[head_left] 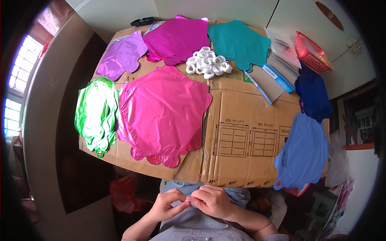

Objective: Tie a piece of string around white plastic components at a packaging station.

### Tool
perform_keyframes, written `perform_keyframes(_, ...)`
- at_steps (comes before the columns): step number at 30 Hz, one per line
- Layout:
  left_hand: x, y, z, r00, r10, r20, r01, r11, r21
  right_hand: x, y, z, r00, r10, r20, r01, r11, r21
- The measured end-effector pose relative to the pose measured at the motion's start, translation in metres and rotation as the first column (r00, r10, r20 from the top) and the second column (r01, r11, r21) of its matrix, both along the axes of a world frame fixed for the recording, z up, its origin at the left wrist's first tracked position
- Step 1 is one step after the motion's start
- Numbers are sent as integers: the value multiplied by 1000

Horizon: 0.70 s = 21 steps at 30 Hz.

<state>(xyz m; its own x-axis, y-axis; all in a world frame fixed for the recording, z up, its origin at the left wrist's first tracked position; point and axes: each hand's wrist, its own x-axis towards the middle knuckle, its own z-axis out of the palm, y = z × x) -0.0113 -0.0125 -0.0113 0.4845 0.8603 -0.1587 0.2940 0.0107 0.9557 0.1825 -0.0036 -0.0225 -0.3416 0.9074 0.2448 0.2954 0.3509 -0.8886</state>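
Pale cabinet panels (229, 9) back the scene, and before them spreads a broad brown sheet of corrugated cardboard (241, 108). Down below its near edge, over our lap, our left hand (165, 205) and our right hand (215, 202) come together, fingers curled in, tips meeting or nearly so, with hardly any gap. Right there we catch a tiny whitish sliver (187, 199), just between the left index finger and the right fingertips; it's mostly hidden, so we cannot tell what it is, which hand grips it, or which way its long axis runs. Up on the cardboard we have a large hot-pink sheet of shiny foil (165, 108), its scalloped end pointing toward us. Off to its left gleams a crinkled metallic-green foil piece (96, 112), long axis running roughly away from us; beyond the pink one sits a heap of small white loops (207, 62), and at the right a light-blue flat piece (304, 148) stretches lengthwise, a rounded lobe aimed near-left.
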Motion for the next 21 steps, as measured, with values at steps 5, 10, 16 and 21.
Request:
perform_keyframes(5,-1,-9,-11,912,178,369,5,895,-445,-2,-2,-3,992,11,-128,-31,988,-154)
perform_keyframes(10,5,-12,-16,809,371,457,-36,806,-591,-3,-9,-1,987,-71,-144,55,992,-115)
perform_keyframes(16,5,-8,-14,780,322,536,33,835,-550,2,-15,1,991,1,-136,3,999,32)
perform_keyframes(21,7,19,7,883,-27,468,155,959,-238,17,-6,10,854,50,-518,-260,903,-342)
